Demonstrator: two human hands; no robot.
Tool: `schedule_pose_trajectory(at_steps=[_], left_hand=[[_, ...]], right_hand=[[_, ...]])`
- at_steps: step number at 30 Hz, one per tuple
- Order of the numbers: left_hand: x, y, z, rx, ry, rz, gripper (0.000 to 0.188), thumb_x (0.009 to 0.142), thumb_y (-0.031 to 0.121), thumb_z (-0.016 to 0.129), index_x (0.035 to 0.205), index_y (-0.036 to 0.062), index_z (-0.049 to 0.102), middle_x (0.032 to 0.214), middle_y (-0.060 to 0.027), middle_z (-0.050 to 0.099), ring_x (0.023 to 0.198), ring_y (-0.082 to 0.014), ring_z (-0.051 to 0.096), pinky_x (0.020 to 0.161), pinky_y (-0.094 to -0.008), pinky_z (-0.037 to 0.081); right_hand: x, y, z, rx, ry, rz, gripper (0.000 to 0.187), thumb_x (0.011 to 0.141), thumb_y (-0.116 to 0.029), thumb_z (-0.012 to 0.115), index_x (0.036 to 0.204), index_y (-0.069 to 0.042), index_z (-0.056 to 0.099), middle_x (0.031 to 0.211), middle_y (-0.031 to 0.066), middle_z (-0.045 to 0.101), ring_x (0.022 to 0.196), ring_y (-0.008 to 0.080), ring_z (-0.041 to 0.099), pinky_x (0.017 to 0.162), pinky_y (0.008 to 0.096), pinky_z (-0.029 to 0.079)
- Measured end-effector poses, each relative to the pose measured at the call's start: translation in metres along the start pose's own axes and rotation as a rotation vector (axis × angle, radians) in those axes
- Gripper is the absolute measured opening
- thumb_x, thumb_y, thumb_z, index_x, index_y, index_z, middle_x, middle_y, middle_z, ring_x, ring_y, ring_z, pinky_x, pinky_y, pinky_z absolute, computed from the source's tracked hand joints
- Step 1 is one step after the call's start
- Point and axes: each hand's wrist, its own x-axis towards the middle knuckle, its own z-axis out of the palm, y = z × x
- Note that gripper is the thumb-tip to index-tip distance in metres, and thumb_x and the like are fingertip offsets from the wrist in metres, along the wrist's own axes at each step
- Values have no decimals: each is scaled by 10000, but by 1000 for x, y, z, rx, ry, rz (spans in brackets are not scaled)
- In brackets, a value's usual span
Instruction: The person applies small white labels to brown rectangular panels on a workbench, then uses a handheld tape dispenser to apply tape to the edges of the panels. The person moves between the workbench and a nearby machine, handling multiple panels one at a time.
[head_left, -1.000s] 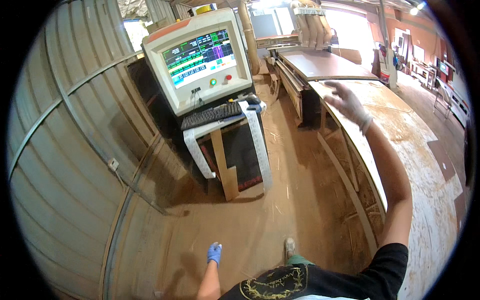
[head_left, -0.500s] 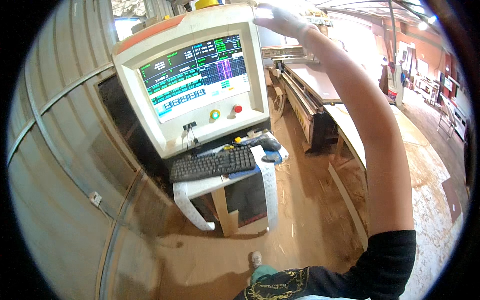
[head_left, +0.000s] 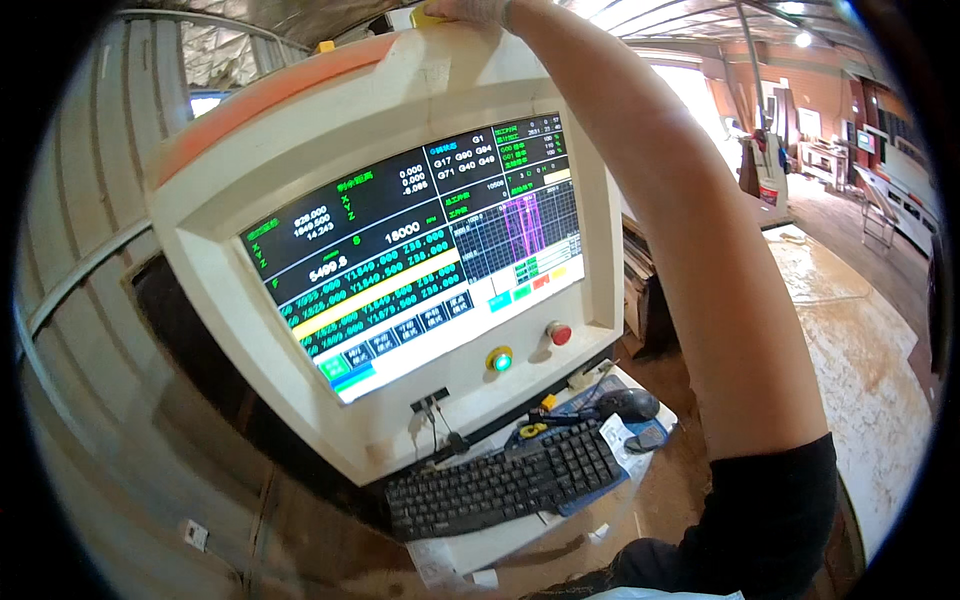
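Note:
My right hand (head_left: 476,10) reaches up to the top of a white control console (head_left: 190,240) with an orange edge. The fingers close against a yellow object (head_left: 428,17) up there; its kind is not clear, and the upper frame edge cuts off part of the hand. Below it, the lit screen (head_left: 430,250) shows rows of figures and a purple-lined graph. A green-lit button (head_left: 499,360) and a red knob (head_left: 558,333) sit under the screen. My left hand is out of view.
A black keyboard (head_left: 505,480) and a dark mouse (head_left: 645,441) lie on a small shelf under the console. At the right stands a dusty pale board (head_left: 850,330). A corrugated metal wall (head_left: 100,400) runs along the left.
The console looms larger and nearer in view. My right hand has moved left along its top, from the right corner to the yellow object.

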Motion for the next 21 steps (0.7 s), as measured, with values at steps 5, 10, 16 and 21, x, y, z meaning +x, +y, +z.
schedule_pose_trajectory(at_steps=[5, 10, 16, 21], left_hand=[[80, 50, 13, -109, -56, 21, 340, 913, 294, 547, 1169, 70, 537, 998, -75, 588, 873, -147, 562, 734, -287, 451], [95, 69, 51, -202, -158, 17, 350, 919, 284, 538, 1201, 78, 517, 997, -60, 575, 859, -133, 552, 713, -270, 448], [9, 2, 84, -259, -333, -192, 365, 927, 273, 528, 1239, 87, 493, 997, -43, 558, 842, -116, 542, 688, -249, 443], [-140, -31, 161, -104, -769, -420, 381, 933, 264, 519, 1270, 94, 473, 997, -29, 545, 828, -102, 532, 668, -232, 440]], right_hand=[[11, -7, -1, 163, 47, 80, 476, 730, -411, 694, 1026, -41, 651, 1102, 144, 610, 1005, 352, 594, 843, 392, 477], [-62, 6, -28, 161, 614, -1, 401, 690, -271, 775, 975, -35, 622, 1159, 161, 554, 1043, 337, 560, 846, 388, 460], [-321, 69, -56, -32, 743, -99, 456, 658, -177, 821, 992, -99, 521, 1330, 184, 463, 1211, 327, 471, 969, 404, 406], [-595, 42, -210, -57, 376, 83, 427, 641, -292, 828, 925, -195, 524, 1365, 220, 396, 1159, 411, 486, 911, 483, 439]])
